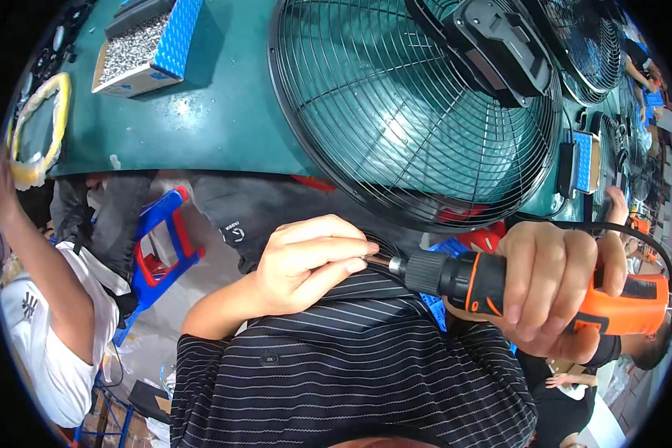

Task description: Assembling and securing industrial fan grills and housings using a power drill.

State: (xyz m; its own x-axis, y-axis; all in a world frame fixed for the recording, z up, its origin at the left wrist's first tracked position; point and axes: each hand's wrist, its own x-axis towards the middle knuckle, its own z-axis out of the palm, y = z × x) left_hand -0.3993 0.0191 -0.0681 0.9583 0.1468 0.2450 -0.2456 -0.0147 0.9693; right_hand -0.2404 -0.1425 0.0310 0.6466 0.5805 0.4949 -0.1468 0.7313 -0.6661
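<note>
My right hand (549, 284) is wrapped round an orange and black power drill (627, 305), held level in front of my striped shirt. Its chuck and bit (381, 261) point left. At the bit's tip, my left hand (306, 261) pinches a small metal piece, likely a screw, mostly hidden by the fingertips. Just beyond the hands, a black wire fan guard (336, 134) lies on the green table (224, 112), overhanging the near edge. A black motor housing or bracket (500, 48) sits on the guard.
An open carton of small metal screws (134, 52) stands at the far left. Beside it lies a yellow tape roll (60, 127). A co-worker's arm (52, 261) reaches in at the left, near a blue and red stool (157, 254). The drill's black cord (642, 231) curves at the right.
</note>
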